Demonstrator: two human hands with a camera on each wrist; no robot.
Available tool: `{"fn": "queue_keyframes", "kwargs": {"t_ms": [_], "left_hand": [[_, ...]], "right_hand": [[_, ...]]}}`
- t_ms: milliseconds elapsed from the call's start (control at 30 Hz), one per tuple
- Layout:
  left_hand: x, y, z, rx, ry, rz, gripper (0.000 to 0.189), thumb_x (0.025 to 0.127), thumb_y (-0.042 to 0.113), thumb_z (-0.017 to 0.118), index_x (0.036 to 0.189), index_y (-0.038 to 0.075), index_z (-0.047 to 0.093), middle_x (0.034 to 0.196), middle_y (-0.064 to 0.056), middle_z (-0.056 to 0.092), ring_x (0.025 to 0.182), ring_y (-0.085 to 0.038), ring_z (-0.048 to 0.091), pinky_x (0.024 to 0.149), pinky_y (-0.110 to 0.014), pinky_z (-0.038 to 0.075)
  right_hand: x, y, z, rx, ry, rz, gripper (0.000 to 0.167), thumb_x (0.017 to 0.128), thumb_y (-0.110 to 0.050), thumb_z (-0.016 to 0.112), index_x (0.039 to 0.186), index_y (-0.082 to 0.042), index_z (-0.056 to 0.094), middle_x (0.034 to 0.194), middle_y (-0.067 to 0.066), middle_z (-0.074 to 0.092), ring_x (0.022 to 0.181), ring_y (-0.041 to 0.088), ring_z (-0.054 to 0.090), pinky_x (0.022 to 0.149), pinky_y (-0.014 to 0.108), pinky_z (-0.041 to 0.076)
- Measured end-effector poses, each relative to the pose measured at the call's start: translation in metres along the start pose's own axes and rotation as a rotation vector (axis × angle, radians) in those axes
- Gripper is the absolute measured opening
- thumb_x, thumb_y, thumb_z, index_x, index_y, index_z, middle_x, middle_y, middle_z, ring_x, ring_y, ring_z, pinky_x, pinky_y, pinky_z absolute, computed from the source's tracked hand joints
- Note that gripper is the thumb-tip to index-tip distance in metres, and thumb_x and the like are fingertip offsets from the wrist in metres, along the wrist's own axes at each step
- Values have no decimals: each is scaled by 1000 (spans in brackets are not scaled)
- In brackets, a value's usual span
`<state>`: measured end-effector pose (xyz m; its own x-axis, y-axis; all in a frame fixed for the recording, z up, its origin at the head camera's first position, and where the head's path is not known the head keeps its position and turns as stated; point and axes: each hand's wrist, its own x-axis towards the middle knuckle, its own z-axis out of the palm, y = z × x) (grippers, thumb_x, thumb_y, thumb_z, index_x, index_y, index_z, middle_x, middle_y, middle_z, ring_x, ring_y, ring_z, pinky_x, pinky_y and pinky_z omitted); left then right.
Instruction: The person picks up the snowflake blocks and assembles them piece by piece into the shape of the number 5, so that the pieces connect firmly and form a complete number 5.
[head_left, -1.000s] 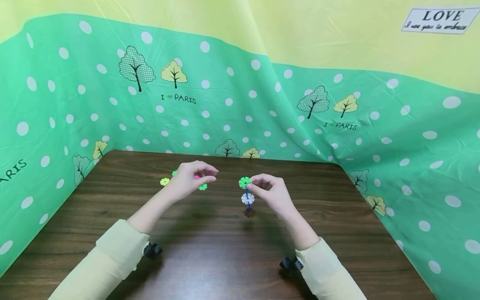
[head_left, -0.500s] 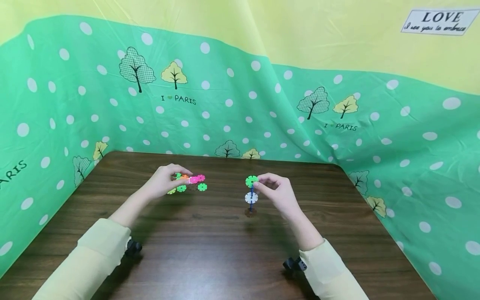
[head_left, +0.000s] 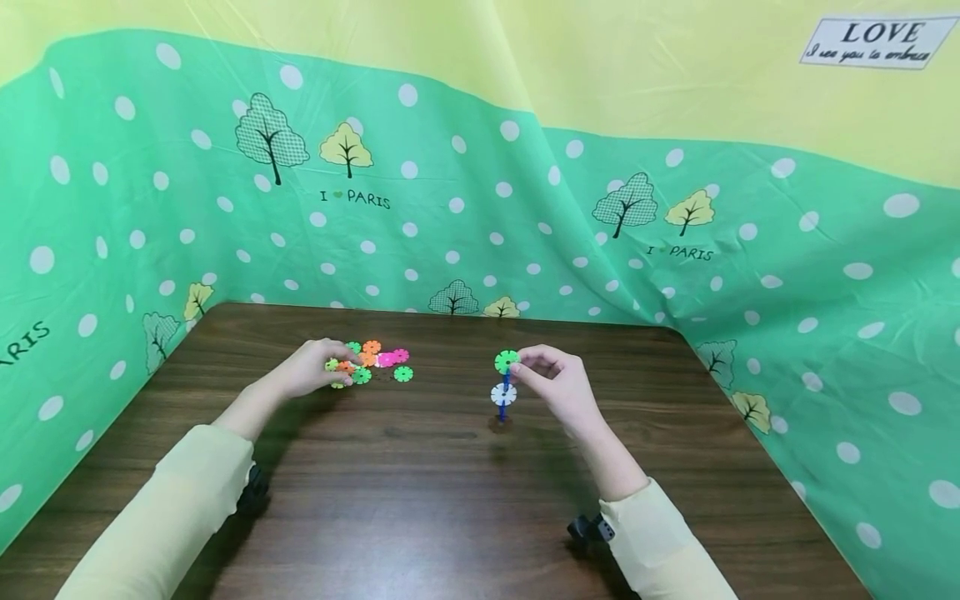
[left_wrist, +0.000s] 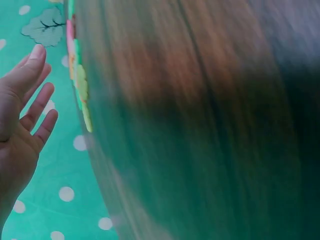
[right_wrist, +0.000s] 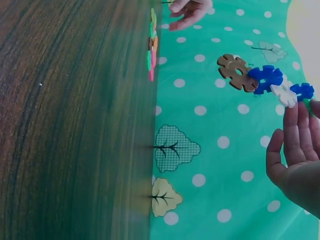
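My right hand (head_left: 553,385) pinches the green snowflake disc (head_left: 506,361) at the top of a chain of interlocked plastic discs. Below it, the chain runs down through a white disc (head_left: 503,395) and blue discs seen edge-on. In the right wrist view the far end is a brown disc (right_wrist: 236,73), joined to a blue disc (right_wrist: 269,79). My left hand (head_left: 303,371) is at the left side of a group of loose discs, its fingertips over an orange and a yellow disc (head_left: 331,365). The left wrist view shows its fingers spread and relaxed, holding nothing.
The loose group on the dark wooden table (head_left: 435,517) includes orange discs (head_left: 371,347), pink discs (head_left: 390,359) and a green disc (head_left: 403,374) at its right side. A green dotted cloth (head_left: 450,225) hangs behind the table and along its sides.
My left hand has moved left, from beside the chain to the left side of the loose discs, uncovering several of them. The right hand has shifted slightly right with the chain.
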<state>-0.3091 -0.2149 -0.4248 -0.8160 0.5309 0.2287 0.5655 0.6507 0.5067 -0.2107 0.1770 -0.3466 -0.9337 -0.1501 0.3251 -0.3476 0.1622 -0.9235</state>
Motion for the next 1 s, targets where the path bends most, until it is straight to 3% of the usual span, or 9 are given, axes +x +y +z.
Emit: {"fn": "queue_keyframes", "kwargs": {"t_ms": [300,467,667,1000], "left_hand": [[-3,-14,7,52,-81,-36,21,77,11,77,98,10,73,107,-8,68,109,-32,59,93,-49,46],[-4,-16,9,50,-73,-34,19,77,6,76,95,10,73,107,-9,67,108,-32,59,93,-49,46],[-4,-16,9,51,-56,-30,22,73,4,78,94,8,73,98,-6,67,92,-26,62,82,-45,51],[-3,-15,7,43,-18,-45,18,70,5,81,84,10,71,86,1,63,78,-15,56,68,-32,50]], "right_hand": [[4,10,-2,3,16,13,19,84,-8,71,95,6,65,76,-1,69,73,21,68,63,23,53],[5,13,-2,1,10,-14,22,84,-13,72,95,5,65,77,-1,70,74,23,68,64,24,54],[5,14,-2,-7,8,-19,21,84,-14,72,94,3,66,76,-1,70,72,19,68,63,24,53],[4,12,-2,0,10,-11,23,84,-13,72,95,6,65,76,0,69,72,21,68,63,24,53]]}}
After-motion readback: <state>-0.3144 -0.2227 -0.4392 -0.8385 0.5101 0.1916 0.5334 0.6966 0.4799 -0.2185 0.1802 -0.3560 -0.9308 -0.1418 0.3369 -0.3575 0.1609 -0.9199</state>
